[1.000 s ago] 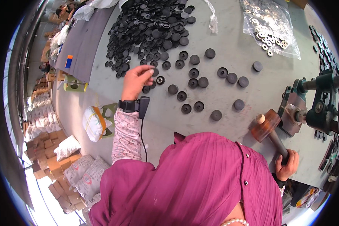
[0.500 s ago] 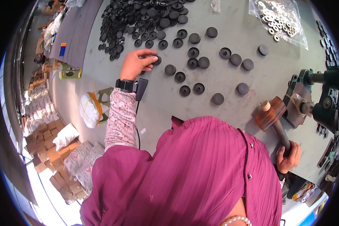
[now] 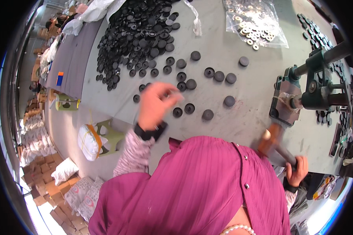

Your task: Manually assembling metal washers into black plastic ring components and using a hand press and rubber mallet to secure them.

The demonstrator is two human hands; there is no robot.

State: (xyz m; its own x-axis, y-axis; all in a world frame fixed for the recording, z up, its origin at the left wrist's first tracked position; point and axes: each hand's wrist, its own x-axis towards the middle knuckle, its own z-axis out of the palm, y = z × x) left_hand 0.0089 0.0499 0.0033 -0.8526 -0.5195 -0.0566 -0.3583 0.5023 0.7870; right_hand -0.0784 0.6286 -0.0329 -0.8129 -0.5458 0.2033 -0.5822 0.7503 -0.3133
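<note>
Grey tabletop (image 3: 239, 123) bears black discs (image 3: 143, 43), cartons (image 3: 47, 172) stacked leftward, right hand (image 3: 299, 171) clasping a mallet (image 3: 273, 138), left hand (image 3: 155, 107) blurred, its hold unclear.

Grey-green tabletop (image 3: 249, 119), smudged; edges bowed by lens. To its left, surface under purple-grey cloth (image 3: 68, 64). Floor (image 3: 63, 131) pale. Olive-green stool (image 3: 113, 137), cut-out holes, near tabletop's left edge; second green stool (image 3: 62, 103) farther up. Far left: row of white sacks (image 3: 37, 137), then heaped brown cardboard boxes (image 3: 47, 182). Lower left: strong white glare (image 3: 40, 209).
</note>
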